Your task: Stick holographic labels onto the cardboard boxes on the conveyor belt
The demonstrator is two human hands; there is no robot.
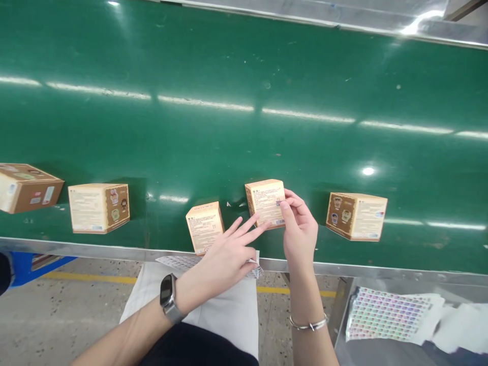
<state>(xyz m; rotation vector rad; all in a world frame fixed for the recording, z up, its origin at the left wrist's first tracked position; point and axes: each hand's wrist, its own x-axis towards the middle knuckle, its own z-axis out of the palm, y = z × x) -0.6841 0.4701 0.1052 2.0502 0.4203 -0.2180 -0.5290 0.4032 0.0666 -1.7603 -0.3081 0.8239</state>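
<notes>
A small tan-and-brown carton with printed text stands near the front edge of the green surface. At its right side is my right hand, thumb and forefinger pinched on a small coloured sticker against the printed face. My left hand stretches over from the left, fingers spread, the longest fingertips at the carton's lower left part. Partly behind that hand stands a second carton. Below the left hand, a sheet of stickers lies on my lap, partly covered.
Another carton with a coloured sticker stands to the right. Two more are at the left, one carton upright and one carton at the frame edge. Sticker sheets lie at lower right. A metal rim borders the green surface.
</notes>
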